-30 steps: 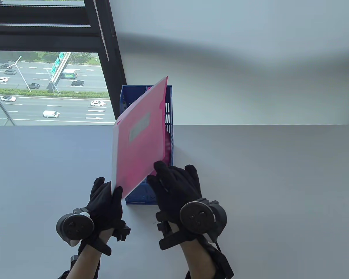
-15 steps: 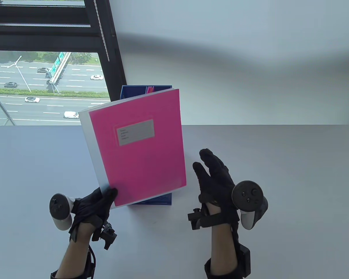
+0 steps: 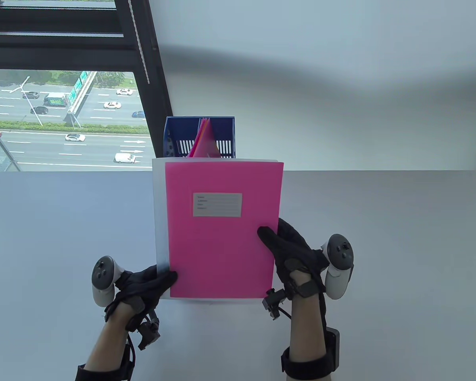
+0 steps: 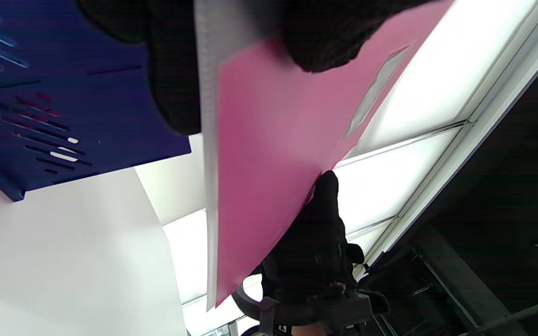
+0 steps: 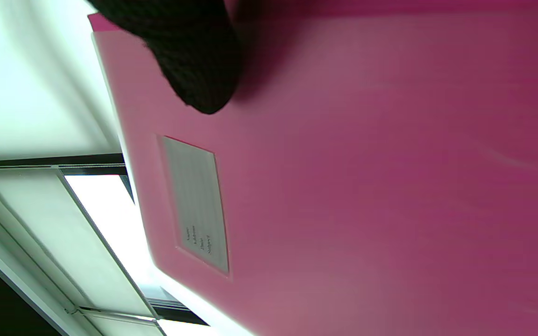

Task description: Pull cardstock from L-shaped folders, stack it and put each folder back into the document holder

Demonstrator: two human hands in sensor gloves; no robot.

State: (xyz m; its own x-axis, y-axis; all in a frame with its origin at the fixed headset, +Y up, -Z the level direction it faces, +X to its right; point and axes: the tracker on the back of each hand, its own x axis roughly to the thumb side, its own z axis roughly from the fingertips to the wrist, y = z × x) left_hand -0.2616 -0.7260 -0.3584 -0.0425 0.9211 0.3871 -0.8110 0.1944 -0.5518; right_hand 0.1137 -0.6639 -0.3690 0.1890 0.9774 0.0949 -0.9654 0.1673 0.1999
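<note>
A clear L-shaped folder [image 3: 160, 222] with pink cardstock [image 3: 222, 242] inside is held flat above the table, its grey label [image 3: 217, 204] facing up. My left hand [image 3: 150, 279] pinches its near left corner, thumb on top. My right hand [image 3: 287, 248] grips its right edge, thumb on the pink face. The blue document holder [image 3: 200, 137] stands behind it with more pink folders [image 3: 203, 141] upright inside. In the left wrist view the folder [image 4: 259, 158] crosses the middle, with the holder [image 4: 63, 116] at the left. The right wrist view is filled by the pink sheet [image 5: 367, 186] under my thumb [image 5: 189, 60].
The white table [image 3: 380, 246] stretches to both sides of the folder. A dark window frame [image 3: 142, 59] and a view of a road lie behind the table's far left. A pale wall closes the back right.
The folder has come out of the holder, turned face up and moved toward me. My right hand, free half a second ago, now grips its right edge. The left hand kept its hold.
</note>
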